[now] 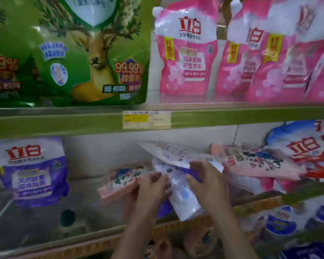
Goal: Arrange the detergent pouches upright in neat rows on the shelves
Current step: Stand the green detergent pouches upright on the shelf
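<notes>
Shelves (64,126) hold pink 立白 pouches (185,53); both hands' (153,187) (208,182) grips clutch a white-purple pouch (183,195).

Price tag (146,119): fixed at centre frame on the green shelf edge (64,124).
Dark round object (68,217): seen lower left, blurred.

green deer-print bag (82,53), pink pouches (187,53), purple-white pouch (34,171)

On the upper shelf (64,124), a green deer-printed pouch (73,53) is stood at the left end, with pink pouches (187,53) to its right. On the lower shelf (36,230), a purple pouch (34,172) is stood at the left end, and flat-lying floral pouches (254,161) are piled toward the right end.
</notes>
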### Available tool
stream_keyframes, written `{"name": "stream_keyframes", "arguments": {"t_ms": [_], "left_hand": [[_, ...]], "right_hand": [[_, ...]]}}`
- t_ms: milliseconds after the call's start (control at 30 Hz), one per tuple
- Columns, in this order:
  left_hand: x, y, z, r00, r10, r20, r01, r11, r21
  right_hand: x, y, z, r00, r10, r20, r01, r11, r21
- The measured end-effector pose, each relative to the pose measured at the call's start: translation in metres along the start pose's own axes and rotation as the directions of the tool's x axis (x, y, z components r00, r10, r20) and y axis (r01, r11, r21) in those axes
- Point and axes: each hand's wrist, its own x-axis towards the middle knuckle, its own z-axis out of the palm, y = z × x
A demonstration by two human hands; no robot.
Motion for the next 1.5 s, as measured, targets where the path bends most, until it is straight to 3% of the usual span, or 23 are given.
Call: {"name": "stream_keyframes", "arguments": {"t_ms": [100, 167, 233, 467, 667, 900, 1100, 1167, 1267, 1300, 1400, 1500], "left_hand": [[0.014, -0.005, 0.023, 0.996, -0.077, -0.035, 0.071, 0.986, -0.15], [0.02, -0.009, 0.027, 0.995, -0.074, -0.065, 0.06, 0.979, -0.197], [0.024, -0.012, 0.029, 0.993, -0.061, -0.101, 0.035, 0.972, -0.233], [0.03, -0.023, 0.033, 0.978, -0.027, -0.208, -0.035, 0.957, -0.289], [0.035, -0.019, 0.03, 0.987, -0.071, -0.142, 0.029, 0.96, -0.277], [0.032, -0.025, 0.017, 0.996, -0.091, -0.011, 0.083, 0.952, -0.295], [0.032, -0.035, 0.01, 0.992, -0.041, 0.119, 0.08, 0.937, -0.339], [0.029, -0.042, 0.003, 0.976, -0.02, 0.215, 0.109, 0.905, -0.412], [0.016, -0.059, -0.025, 0.924, 0.058, 0.377, 0.229, 0.706, -0.67], [0.011, -0.064, -0.039, 0.926, 0.043, 0.375, 0.253, 0.666, -0.702], [0.0, -0.071, -0.092, 0.967, -0.029, 0.252, 0.197, 0.709, -0.677], [0.0, -0.059, -0.136, 0.998, -0.046, 0.037, 0.059, 0.808, -0.587]], "right_hand": [[0.037, 0.007, 0.001, 0.961, -0.145, 0.237, 0.245, 0.845, -0.475], [0.056, 0.012, 0.01, 0.925, -0.075, 0.373, 0.312, 0.712, -0.629], [0.069, 0.019, 0.017, 0.904, 0.002, 0.427, 0.325, 0.647, -0.69], [0.072, 0.045, 0.032, 0.923, -0.14, 0.358, 0.369, 0.583, -0.724], [0.086, 0.039, 0.009, 0.875, -0.169, 0.454, 0.462, 0.575, -0.676], [0.126, -0.006, -0.044, 0.913, -0.139, 0.384, 0.375, 0.657, -0.654], [0.065, -0.063, -0.043, 0.811, -0.287, 0.51, 0.579, 0.522, -0.627], [0.044, -0.082, -0.041, 0.774, -0.32, 0.546, 0.621, 0.55, -0.558], [0.025, -0.096, -0.034, 0.728, -0.281, 0.626, 0.62, 0.66, -0.425], [0.022, -0.096, -0.028, 0.711, -0.265, 0.652, 0.603, 0.708, -0.369], [0.024, -0.086, 0.001, 0.758, -0.2, 0.62, 0.399, 0.895, -0.2], [0.028, -0.06, 0.049, 0.803, -0.211, 0.558, 0.285, 0.957, -0.049]]}}
